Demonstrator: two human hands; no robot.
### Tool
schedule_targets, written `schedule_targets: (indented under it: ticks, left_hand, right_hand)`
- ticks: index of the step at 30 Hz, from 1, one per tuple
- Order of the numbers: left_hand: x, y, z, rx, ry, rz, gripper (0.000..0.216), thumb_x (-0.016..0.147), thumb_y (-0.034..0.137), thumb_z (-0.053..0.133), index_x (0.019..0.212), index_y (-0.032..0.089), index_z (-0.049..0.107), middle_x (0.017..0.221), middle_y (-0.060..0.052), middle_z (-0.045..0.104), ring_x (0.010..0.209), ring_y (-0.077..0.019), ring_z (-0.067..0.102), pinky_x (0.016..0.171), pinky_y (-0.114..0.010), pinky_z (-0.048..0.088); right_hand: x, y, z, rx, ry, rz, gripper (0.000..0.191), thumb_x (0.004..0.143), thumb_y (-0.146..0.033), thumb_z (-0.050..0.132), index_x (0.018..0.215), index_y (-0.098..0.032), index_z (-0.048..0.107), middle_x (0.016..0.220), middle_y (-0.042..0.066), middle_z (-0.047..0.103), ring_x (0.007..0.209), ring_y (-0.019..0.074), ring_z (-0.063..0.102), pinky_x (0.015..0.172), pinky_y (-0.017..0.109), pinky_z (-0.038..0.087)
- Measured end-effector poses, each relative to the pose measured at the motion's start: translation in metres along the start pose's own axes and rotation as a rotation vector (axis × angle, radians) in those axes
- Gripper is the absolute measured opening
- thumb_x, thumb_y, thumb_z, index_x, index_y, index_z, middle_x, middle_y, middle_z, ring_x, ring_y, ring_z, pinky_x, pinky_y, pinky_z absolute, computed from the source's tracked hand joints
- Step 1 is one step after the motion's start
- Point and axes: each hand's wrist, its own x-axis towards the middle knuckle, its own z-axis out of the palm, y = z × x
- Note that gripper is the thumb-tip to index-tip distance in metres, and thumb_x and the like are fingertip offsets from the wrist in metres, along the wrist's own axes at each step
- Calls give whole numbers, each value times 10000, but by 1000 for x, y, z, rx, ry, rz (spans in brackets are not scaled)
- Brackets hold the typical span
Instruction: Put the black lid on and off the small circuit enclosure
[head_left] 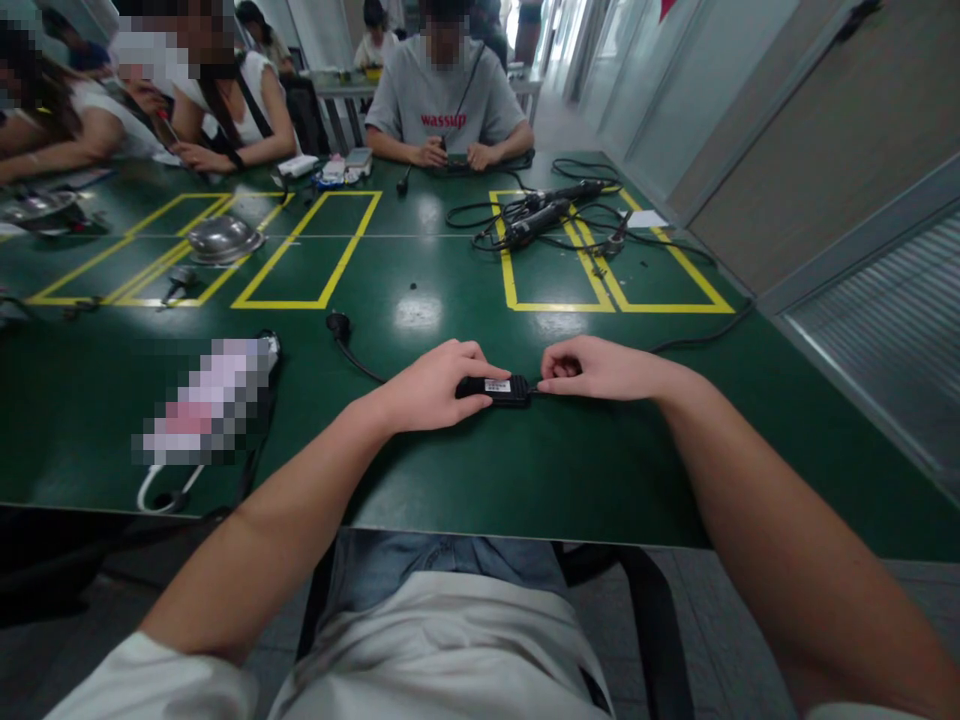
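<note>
A small black box with a white label and ribbed end, like a power adapter (516, 391), lies on the green table in front of me. My left hand (442, 388) grips its left part, thumb on the near side and fingers over the top. From the box's right end comes a black cable, pinched between the thumb and fingers of my right hand (589, 368). Another black cord leaves the left side, partly hidden by my left hand, and ends in a power plug (339, 326) on the table.
Tangled black cables with dark handheld tools (540, 222) lie at the back right. A metal bowl (223, 240) and a small dark part (178, 285) sit at the left. A blurred pinkish item (210, 400) lies near left. A person in grey (450, 100) works opposite; others sit further left.
</note>
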Motion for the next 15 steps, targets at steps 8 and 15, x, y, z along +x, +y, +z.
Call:
schedule_targets:
  ticks: [8, 15]
  left_hand:
    - [0, -1, 4, -67, 101, -5, 411, 1048, 309, 677, 1438, 228, 778, 1252, -108, 729, 1171, -277, 705, 1119, -459, 555]
    - [1, 0, 5, -36, 26, -8, 417, 1045, 293, 688, 1447, 234, 782, 1254, -110, 735, 1184, -283, 694, 1150, -477, 538]
  right_hand:
    - [0, 2, 1, 22, 1, -20, 555, 782, -768, 779, 854, -222, 707, 758, 4, 632, 697, 181, 520, 672, 348, 393]
    - [1, 0, 0, 13, 4, -23, 558, 782, -771, 791, 857, -223, 713, 776, 15, 652, 716, 193, 545, 681, 353, 406]
